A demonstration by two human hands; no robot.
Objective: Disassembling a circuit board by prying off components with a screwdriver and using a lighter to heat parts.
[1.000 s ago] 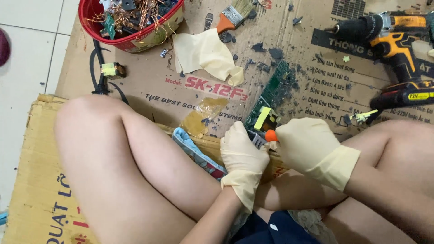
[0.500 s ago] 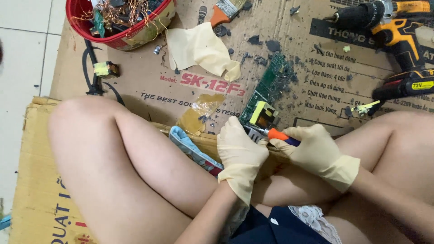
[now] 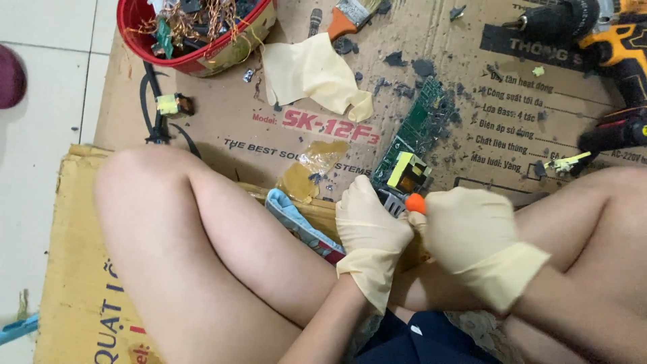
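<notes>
Gloved left hand point(image 3: 369, 229) steadying green circuit board point(image 3: 412, 138), right hand point(image 3: 472, 232) gripping orange-handled tool point(image 3: 414, 203)

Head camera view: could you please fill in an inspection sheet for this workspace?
Surface: flattened cardboard on a tiled floor, strewn with dark debris.
Job's things: green circuit board with a yellow transformer at its near end; orange-tipped tool.
Clutter: red bowl of copper wire scrap, spare glove, paintbrush, yellow cordless drill, blue cloth.
Hands: gloved left hand steadies the board's near end; gloved right hand grips the tool.
Cables: black cable beside the bowl.
Surroundings: the person's bare knees; a dark red object at the left edge.
</notes>
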